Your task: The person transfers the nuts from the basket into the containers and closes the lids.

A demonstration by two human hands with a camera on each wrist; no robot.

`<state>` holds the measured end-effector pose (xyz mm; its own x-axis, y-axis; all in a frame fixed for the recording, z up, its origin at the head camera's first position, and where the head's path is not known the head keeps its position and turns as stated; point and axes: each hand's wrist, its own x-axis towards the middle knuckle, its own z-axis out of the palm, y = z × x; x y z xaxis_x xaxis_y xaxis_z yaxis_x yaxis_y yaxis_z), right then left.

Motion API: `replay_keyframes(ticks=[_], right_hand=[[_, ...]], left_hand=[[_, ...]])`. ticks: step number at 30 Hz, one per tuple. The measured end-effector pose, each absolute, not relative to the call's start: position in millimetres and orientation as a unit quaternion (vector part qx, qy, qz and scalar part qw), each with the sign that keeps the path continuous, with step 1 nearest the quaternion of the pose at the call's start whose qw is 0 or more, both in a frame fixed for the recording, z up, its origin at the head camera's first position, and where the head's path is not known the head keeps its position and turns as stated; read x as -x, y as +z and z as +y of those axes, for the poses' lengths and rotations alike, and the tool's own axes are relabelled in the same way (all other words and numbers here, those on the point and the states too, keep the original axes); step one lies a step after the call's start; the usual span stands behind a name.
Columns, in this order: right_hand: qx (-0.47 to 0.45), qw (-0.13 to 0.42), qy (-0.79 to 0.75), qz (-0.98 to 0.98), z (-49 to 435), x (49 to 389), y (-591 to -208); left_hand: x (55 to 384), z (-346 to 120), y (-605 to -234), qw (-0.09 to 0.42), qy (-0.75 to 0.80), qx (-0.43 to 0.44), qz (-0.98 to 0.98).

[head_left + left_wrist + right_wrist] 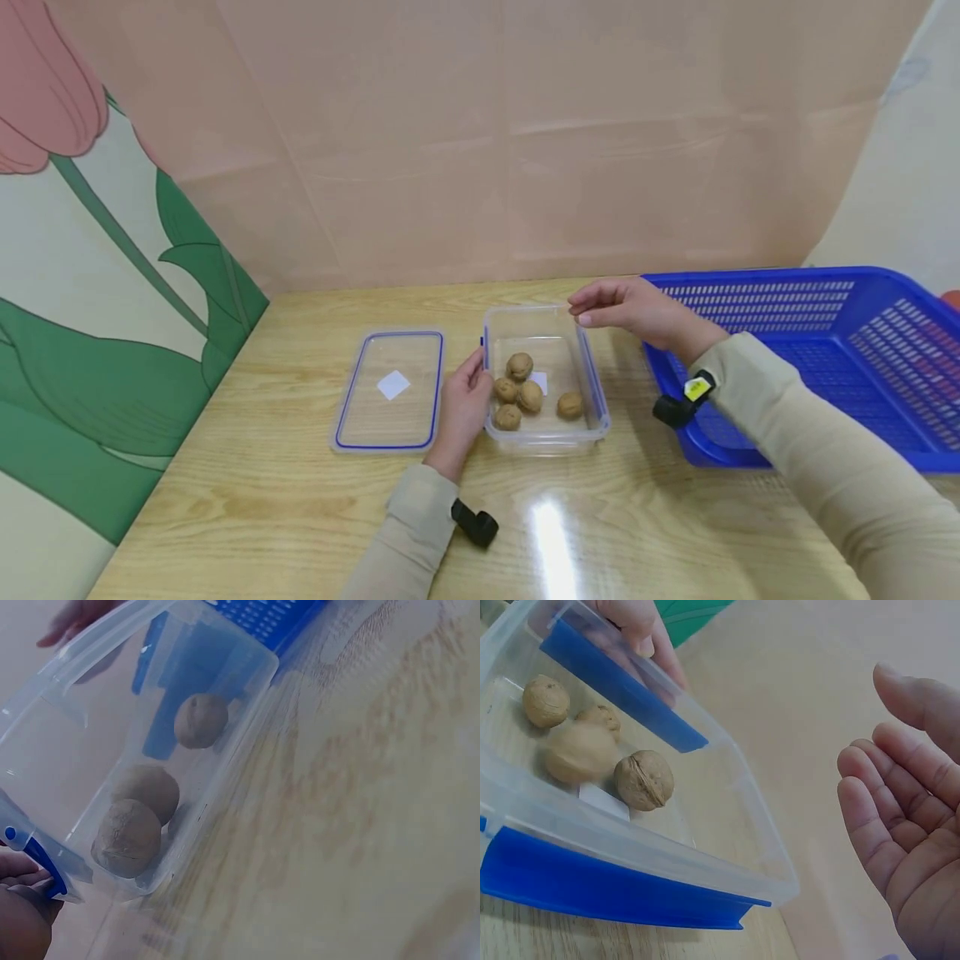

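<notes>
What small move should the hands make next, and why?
I would probably reach the left hand to the lid: it is the nearer hand, and the container, with five walnuts inside, stands uncovered while the lid lies beside it.

Beige left sleeve, creased beige right sleeve, stubby black left camera rounded at one end, black right camera bearing a small yellow label, bare left hand, bare right hand
</notes>
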<state>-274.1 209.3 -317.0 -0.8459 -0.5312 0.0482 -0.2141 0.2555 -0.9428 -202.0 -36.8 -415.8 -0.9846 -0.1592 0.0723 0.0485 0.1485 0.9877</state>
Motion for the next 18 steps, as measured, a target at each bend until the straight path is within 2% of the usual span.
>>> replay_keyframes(ticks=[18], right_hand=[[0.245,0.111,-0.599,0.754,230.4,275.6,-316.0]], left_hand=[[201.9,-36.6,-415.0,0.076,-0.649,-0.046,-0.756]])
